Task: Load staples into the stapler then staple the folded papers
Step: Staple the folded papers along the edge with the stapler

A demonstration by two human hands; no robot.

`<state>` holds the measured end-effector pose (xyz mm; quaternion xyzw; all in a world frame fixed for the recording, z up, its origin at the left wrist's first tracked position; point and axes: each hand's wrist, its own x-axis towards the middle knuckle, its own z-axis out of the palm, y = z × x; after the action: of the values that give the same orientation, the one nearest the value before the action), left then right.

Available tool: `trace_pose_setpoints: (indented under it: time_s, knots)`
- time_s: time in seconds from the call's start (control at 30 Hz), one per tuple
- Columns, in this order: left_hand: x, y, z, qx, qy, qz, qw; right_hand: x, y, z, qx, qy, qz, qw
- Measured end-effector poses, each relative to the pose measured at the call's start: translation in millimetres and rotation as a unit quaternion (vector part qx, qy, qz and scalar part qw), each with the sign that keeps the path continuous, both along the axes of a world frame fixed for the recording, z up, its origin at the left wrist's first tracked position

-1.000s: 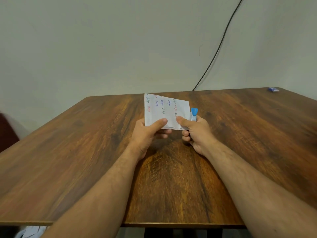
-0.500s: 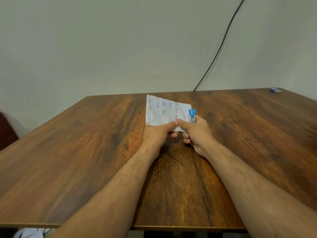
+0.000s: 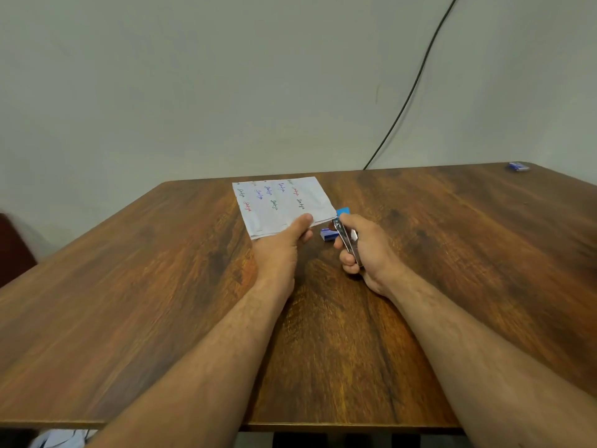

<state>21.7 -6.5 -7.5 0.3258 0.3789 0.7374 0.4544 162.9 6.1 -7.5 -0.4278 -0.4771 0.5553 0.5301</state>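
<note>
Stapler (image 3: 346, 237) now pulled clear of the folded papers (image 3: 281, 205), gripped in the right hand (image 3: 365, 250) with fingers curled round it, left hand (image 3: 281, 250) pinching the papers' near edge at frame centre, small blue box (image 3: 329, 235) uncovered between the hands on the worktop (image 3: 129, 302).

The folded white papers (image 3: 284, 205), marked with small handwritten words in red, blue and green ink, lie slightly skewed near the middle of the far edge of the brown wooden table (image 3: 129, 302), their near right corner raised. Just right of that corner is a small metal stapler with a blue end (image 3: 345, 232), tilted, blue end pointing away. A small blue-and-white staple box (image 3: 329, 235) lies beside it on the table.
</note>
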Motion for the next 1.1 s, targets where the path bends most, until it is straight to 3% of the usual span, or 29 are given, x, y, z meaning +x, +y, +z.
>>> trace_pose_setpoints:
  time_s: [0.3, 0.47, 0.6, 0.77, 0.87, 1.1]
  knots:
    - [-7.2, 6.4, 0.0, 0.041, -0.103, -0.022, 0.994, -6.2, -2.4, -1.6, 0.045, -0.092, 0.030, 0.994]
    - [-11.5, 5.5, 3.6, 0.006, -0.170, -0.074, 0.983, -8.0, -5.0, -2.3, 0.064, -0.091, 0.045, 0.993]
    - [-7.5, 4.5, 0.7, -0.007, -0.087, -0.088, 0.992, -7.6, -5.0, -3.6, 0.076, -0.097, 0.054, 0.991]
    - [-2.7, 5.7, -7.0, -0.003, 0.054, -0.020, 0.998, -6.4, -5.2, -4.5, 0.083, -0.106, 0.060, 0.989]
    - [-3.3, 7.2, -8.1, -0.003, 0.073, 0.011, 0.997, -6.2, -6.3, -3.1, 0.084, -0.097, 0.069, 0.989]
    - [-0.4, 7.0, -10.3, 0.026, 0.096, -0.017, 0.995, -6.6, -7.8, -1.3, 0.065, -0.070, 0.050, 0.994]
